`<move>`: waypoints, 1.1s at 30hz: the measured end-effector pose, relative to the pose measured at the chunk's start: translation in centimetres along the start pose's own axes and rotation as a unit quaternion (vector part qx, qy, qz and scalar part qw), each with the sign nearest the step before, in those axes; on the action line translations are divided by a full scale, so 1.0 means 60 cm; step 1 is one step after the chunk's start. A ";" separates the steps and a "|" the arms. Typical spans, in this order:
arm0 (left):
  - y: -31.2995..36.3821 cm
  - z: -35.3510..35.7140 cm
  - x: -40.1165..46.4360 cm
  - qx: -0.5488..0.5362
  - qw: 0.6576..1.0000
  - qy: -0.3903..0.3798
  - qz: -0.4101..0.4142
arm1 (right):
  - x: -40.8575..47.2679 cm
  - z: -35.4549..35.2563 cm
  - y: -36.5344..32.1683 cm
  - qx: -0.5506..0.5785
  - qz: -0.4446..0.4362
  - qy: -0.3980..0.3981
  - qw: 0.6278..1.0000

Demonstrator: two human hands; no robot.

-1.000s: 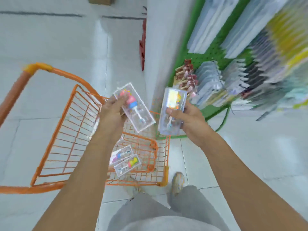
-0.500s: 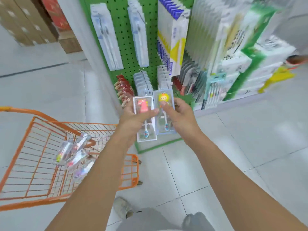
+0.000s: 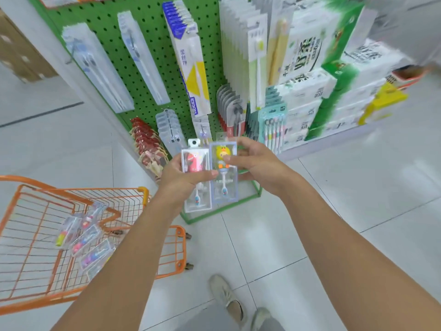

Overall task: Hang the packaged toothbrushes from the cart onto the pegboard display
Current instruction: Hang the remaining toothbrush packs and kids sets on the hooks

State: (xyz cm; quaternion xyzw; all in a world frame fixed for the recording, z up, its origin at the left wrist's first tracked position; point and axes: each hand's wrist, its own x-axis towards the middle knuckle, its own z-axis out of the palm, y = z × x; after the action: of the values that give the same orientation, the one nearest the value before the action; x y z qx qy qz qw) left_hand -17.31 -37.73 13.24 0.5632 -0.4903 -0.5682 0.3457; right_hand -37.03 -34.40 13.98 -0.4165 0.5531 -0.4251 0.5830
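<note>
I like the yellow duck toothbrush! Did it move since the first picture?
Yes. The yellow duck toothbrush pack, held in the right hand, was over the orange cart before; now it is up in front of the green pegboard.

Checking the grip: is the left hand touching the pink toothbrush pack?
Touching. The head view shows the left hand holding the pink toothbrush pack, thumb across its front.

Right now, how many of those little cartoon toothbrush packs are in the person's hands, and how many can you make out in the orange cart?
Packs in hands: 2, the red pack in the left hand and the yellow pack in the right hand
Packs in the cart: about 4, blurred
Total: about 6
</note>
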 end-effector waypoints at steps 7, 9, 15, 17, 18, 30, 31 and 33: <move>-0.076 0.016 0.106 -0.032 0.998 -0.040 -0.036 | 0.096 -0.011 0.072 0.009 0.040 0.049 0.998; -0.107 0.015 0.131 -0.040 0.997 -0.026 -0.059 | 0.123 -0.020 0.107 0.010 0.075 0.052 0.996; -0.246 0.010 0.206 -0.033 0.988 0.040 -0.147 | 0.227 -0.030 0.256 0.000 0.158 0.062 0.986; -0.291 0.021 0.237 -0.028 0.986 0.058 -0.155 | 0.280 -0.030 0.311 -0.006 0.164 0.049 0.985; -0.312 0.028 0.256 -0.028 0.986 0.067 -0.152 | 0.310 -0.030 0.336 -0.007 0.165 0.039 0.985; -0.509 0.068 0.434 -0.079 0.986 0.078 -0.126 | 0.534 -0.063 0.548 -0.019 0.113 0.042 0.993; -0.515 0.071 0.442 -0.083 0.986 0.078 -0.123 | 0.541 -0.064 0.554 -0.022 0.105 0.034 0.994; -0.527 0.075 0.460 -0.094 0.987 0.073 -0.112 | 0.554 -0.064 0.565 -0.019 0.084 0.017 0.996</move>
State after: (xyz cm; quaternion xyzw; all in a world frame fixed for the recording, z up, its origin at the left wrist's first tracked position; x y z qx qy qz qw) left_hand -20.19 -54.20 -25.50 0.6201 -0.3420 -0.6039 0.3659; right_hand -38.80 -56.38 -28.26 -0.3721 0.6039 -0.3713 0.5992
